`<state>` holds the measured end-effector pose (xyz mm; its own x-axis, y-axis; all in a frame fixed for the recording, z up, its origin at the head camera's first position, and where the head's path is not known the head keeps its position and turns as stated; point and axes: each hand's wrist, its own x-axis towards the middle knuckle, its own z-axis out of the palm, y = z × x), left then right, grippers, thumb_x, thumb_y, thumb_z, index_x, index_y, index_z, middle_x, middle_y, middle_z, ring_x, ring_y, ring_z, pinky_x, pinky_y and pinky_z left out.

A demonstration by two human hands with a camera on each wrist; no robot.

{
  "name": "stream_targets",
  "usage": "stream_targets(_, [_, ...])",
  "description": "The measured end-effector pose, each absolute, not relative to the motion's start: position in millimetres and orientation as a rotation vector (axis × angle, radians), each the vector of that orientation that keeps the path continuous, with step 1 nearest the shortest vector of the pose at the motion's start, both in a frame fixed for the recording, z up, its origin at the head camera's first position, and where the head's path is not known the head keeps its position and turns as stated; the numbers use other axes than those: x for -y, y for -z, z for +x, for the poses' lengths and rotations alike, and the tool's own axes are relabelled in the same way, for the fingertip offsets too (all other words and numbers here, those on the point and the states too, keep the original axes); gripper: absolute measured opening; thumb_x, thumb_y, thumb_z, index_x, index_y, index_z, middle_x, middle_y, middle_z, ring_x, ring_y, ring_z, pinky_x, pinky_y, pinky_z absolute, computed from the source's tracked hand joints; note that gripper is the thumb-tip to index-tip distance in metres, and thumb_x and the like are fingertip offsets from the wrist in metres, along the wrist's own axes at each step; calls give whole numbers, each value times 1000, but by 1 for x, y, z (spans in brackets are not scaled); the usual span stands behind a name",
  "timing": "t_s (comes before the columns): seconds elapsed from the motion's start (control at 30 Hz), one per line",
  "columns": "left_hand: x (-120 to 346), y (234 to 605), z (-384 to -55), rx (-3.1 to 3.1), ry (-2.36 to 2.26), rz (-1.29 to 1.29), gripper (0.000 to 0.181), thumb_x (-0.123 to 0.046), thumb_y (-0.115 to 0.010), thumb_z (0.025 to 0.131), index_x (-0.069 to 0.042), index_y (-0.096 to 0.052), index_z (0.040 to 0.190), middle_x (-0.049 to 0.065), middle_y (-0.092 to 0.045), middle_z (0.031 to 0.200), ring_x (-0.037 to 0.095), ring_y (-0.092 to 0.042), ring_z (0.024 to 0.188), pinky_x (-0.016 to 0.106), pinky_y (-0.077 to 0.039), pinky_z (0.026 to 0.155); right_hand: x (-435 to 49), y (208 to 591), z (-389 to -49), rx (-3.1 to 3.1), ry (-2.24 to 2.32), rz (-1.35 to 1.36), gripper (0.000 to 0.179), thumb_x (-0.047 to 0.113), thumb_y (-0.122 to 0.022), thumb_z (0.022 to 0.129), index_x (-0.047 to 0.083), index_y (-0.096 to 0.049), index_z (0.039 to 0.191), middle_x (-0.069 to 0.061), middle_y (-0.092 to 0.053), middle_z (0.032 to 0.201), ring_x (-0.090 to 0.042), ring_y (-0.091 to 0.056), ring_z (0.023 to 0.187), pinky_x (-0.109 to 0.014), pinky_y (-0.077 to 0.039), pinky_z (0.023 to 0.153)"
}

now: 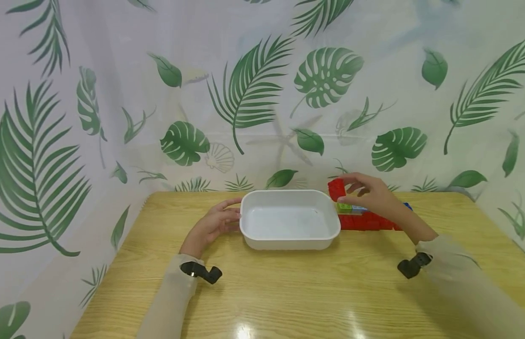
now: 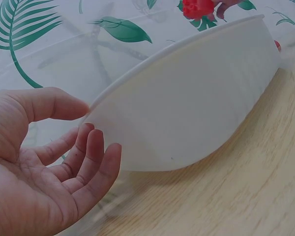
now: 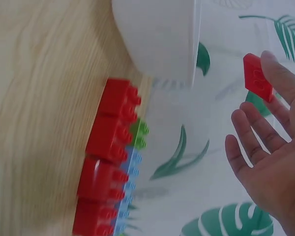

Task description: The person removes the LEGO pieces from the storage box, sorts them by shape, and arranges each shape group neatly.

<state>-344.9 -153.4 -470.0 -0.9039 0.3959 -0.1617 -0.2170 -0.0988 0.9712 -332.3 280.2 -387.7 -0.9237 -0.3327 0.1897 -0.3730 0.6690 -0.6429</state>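
A white rectangular basin (image 1: 289,244) stands on the wooden table in the head view. At its left end my left hand (image 1: 214,221) touches it with relaxed fingers, the thumb tip at the rim and the other fingertips against the outer wall (image 2: 187,103). My right hand (image 1: 369,194) pinches a red toy building brick (image 1: 336,189) between thumb and fingers, raised by the basin's right rim. In the right wrist view the brick (image 3: 258,77) sits at the thumb tip, studs away from view. Nothing shows inside the basin.
A row of red bricks (image 3: 108,135) lies right of the basin, with green (image 3: 138,133) and light blue bricks (image 3: 129,169) behind it. A blue brick (image 1: 408,206) shows past my right wrist. A leaf-patterned curtain (image 1: 262,103) hangs behind the table (image 1: 287,292).
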Motion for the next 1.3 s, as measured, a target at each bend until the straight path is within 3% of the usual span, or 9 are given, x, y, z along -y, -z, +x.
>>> stream_targets(0.27, [153, 471, -343, -1765, -2056, 200, 58, -1, -56, 100, -6, -38, 155, 0, -68, 116, 12, -69, 99, 31, -59, 87, -338, 393, -321, 2817, -1119, 492, 59, 30, -73, 95, 11, -52, 147, -11, -60, 138, 4, -57, 101, -15, -52, 81])
stream_targets(0.33, [153, 472, -343, -1761, -2057, 201, 59, -1, -56, 100, -6, -37, 155, 0, -68, 116, 12, -70, 98, 31, -59, 87, -353, 394, -319, 2828, -1132, 454, 60, 29, -73, 95, 11, -50, 148, -6, -59, 137, 7, -57, 101, -18, -54, 80])
stream_targets(0.53, [153, 472, -342, -1764, -2063, 184, 59, -1, -57, 99, -6, -38, 155, 4, -67, 119, 12, -70, 97, 31, -59, 87, -395, 399, -314, 2882, -1151, 339, 63, 33, -69, 98, 8, -45, 150, 26, -54, 119, 11, -56, 98, -21, -56, 76])
stream_targets(0.7, [152, 472, -342, -1775, -2071, 154, 58, -1, -58, 99, -8, -41, 154, 2, -68, 115, 14, -70, 95, 31, -60, 84, -426, 408, -310, 2909, -1105, 294, 61, 32, -70, 97, 4, -48, 147, 33, -54, 111, 13, -56, 94, -18, -53, 77])
stream_targets(0.97, [154, 472, -345, -1771, -2063, 163, 59, -1, -57, 99, -7, -39, 155, 1, -68, 115, 12, -70, 96, 31, -59, 86, -462, 432, -307, 2928, -1104, 286, 57, 25, -71, 97, 0, -50, 144, 22, -60, 108, 9, -60, 91, -18, -54, 75])
stream_targets(1.07, [154, 472, -345, -1775, -2055, 152, 59, -1, -58, 99, -7, -39, 154, 6, -67, 122, 12, -70, 98, 32, -59, 87, -469, 439, -307, 2978, -1081, 238, 58, 29, -71, 97, 0, -50, 143, 6, -65, 115, 5, -62, 91, -21, -56, 75])
stream_targets(1.2, [153, 470, -345, -1791, -2038, 149, 59, -2, -58, 99, -7, -39, 155, 15, -62, 135, 12, -70, 99, 32, -58, 89, -472, 446, -305, 3069, -1046, 182, 63, 34, -70, 97, 0, -48, 144, -23, -63, 125, -17, -67, 100, -28, -58, 74])
stream_targets(1.3, [152, 469, -344, -1794, -2035, 147, 60, -2, -57, 99, -8, -39, 155, 19, -58, 141, 11, -70, 99, 32, -58, 89, -473, 451, -304, 3115, -1040, 173, 66, 35, -69, 97, -2, -46, 146, -31, -58, 130, -37, -65, 108, -31, -57, 73])
